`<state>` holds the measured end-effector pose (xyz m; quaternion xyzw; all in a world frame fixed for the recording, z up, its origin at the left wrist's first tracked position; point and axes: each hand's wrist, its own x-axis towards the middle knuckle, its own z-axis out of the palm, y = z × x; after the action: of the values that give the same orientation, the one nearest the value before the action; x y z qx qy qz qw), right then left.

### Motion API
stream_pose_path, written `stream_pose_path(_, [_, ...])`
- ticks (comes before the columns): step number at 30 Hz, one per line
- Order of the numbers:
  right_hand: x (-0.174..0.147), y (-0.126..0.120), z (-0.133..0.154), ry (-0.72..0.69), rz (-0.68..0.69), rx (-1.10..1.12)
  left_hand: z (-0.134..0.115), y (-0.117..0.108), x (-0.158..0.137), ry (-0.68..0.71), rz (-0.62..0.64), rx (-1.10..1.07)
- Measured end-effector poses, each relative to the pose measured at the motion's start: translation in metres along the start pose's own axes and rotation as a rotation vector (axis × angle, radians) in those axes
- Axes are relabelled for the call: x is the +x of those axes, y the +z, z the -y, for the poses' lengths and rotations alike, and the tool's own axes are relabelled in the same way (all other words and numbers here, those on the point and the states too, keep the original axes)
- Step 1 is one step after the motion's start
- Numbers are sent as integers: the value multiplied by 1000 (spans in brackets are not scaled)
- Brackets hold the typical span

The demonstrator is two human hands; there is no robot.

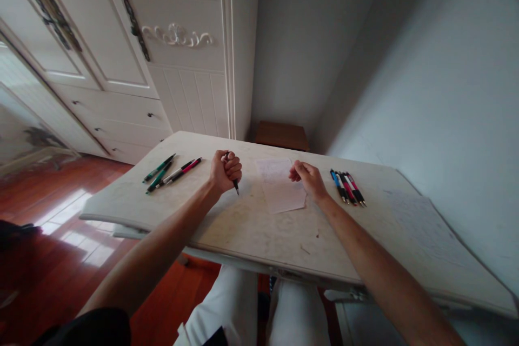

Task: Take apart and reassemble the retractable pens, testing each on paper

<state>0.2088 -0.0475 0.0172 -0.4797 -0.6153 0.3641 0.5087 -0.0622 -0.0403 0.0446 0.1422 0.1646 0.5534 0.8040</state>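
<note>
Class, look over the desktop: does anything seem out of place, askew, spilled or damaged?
Mildly, yes. Small dark marks near the front edge of the desk could be debris or scratches. The pens on the left lie loosely, unlike the neat row on the right. No spill shows.

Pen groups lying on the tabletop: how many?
2: the left pen group, left of the left hand, and the right pen group, right of the right hand. The pen in the left hand isn't counted.
</note>
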Motion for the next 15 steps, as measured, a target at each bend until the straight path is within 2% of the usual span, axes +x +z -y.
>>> stream_pose_path(15, [0,-1,-2,-35,32,-79,0,0,-2,34,28,-50])
